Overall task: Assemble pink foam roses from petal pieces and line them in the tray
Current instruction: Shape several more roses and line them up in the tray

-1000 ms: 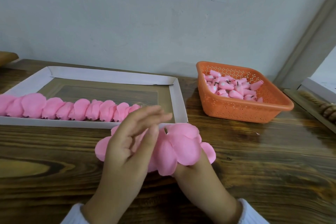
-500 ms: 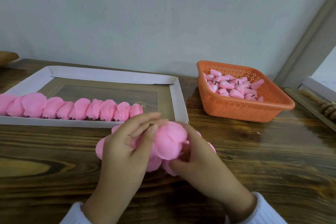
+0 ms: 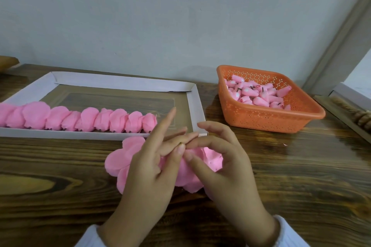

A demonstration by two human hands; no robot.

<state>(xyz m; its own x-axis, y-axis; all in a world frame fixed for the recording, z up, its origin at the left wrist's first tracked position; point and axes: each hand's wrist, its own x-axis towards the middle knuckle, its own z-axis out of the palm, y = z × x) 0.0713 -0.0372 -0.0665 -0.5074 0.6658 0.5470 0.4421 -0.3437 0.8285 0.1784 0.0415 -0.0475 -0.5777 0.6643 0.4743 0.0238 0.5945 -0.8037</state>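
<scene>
A pink foam petal piece (image 3: 118, 161) with several round lobes lies under both hands, just in front of the tray. My left hand (image 3: 150, 168) pinches its middle between thumb and fingers, with the index finger pointing up. My right hand (image 3: 226, 166) curls thumb and index finger onto the same spot, fingertips meeting the left ones. What sits between the fingertips is mostly hidden. The white-rimmed tray (image 3: 197, 106) holds a row of finished pink roses (image 3: 90, 119) along its near side.
An orange perforated basket (image 3: 271, 121) at the right holds several pink rose buds (image 3: 259, 94) with short dark stems. The dark wooden table (image 3: 50, 166) meets a grey wall behind. A wooden object (image 3: 361, 118) lies at the far right edge.
The petals were spread over my right hand, which then folded them up. Now both hands' fingertips meet above the piece and its lobes lie lower beneath the hands.
</scene>
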